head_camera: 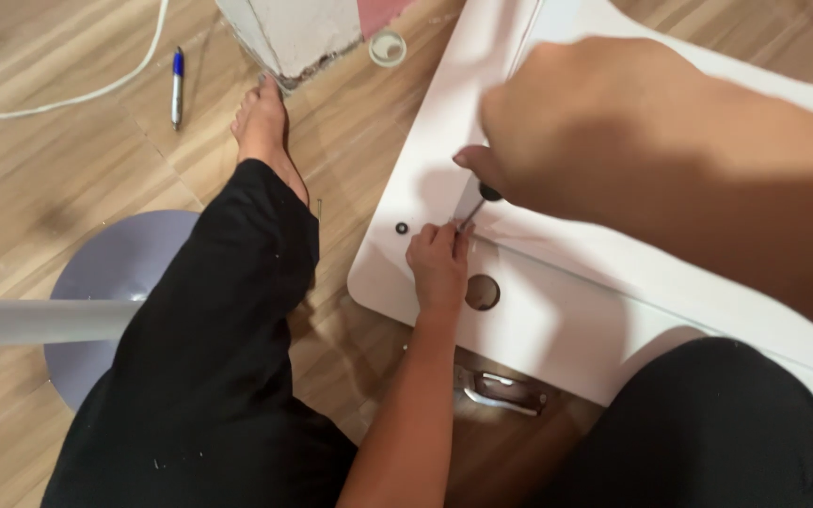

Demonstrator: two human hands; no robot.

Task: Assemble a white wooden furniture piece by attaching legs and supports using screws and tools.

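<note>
Left grip [438, 261]: I see fingertips pinched around screw at screwdriver [475, 205] tip, on white panel [557, 320] lying on floor. Right grip [566, 122] closed around handle. Screw tiny, slippery; I judge panel stiff, best held by edges.
</note>
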